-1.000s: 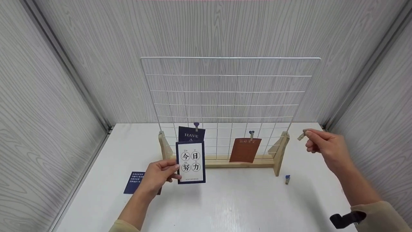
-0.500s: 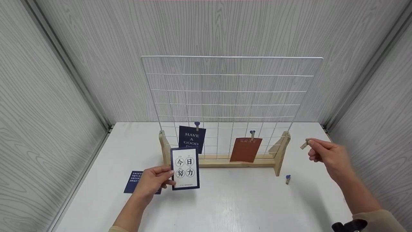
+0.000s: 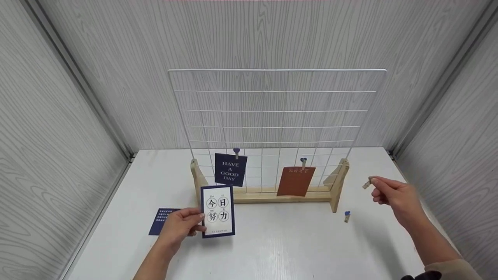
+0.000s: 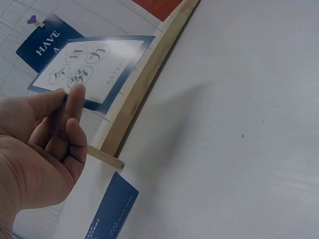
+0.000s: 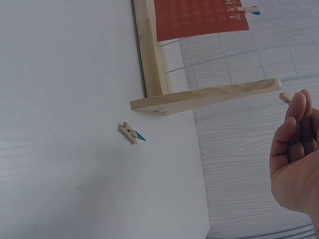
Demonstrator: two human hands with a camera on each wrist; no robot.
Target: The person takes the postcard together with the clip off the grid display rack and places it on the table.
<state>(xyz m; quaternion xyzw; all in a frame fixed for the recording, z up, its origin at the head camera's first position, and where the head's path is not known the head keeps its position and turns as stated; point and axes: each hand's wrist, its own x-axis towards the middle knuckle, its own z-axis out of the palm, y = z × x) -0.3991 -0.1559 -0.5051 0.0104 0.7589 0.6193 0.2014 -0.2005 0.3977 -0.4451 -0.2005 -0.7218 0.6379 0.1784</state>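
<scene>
The left hand has its grip closed on one side edge of a rectangular white card with a navy border and black characters, held above the white surface. The right hand pinches a small pale wooden clothespin, well apart from the card, right of the pale wooden stand. With one edge unsupported, the card could swivel or bend if pushed against the white wire grid; it could also knock the navy "HAVE A GOOD DAY" card behind it — whether the two touch, I cannot tell. The clothespin, held near one end, might twist free if squeezed off-centre. No container shows — only the grid, bearing that navy card and a rust-red card under blue-topped clips.
</scene>
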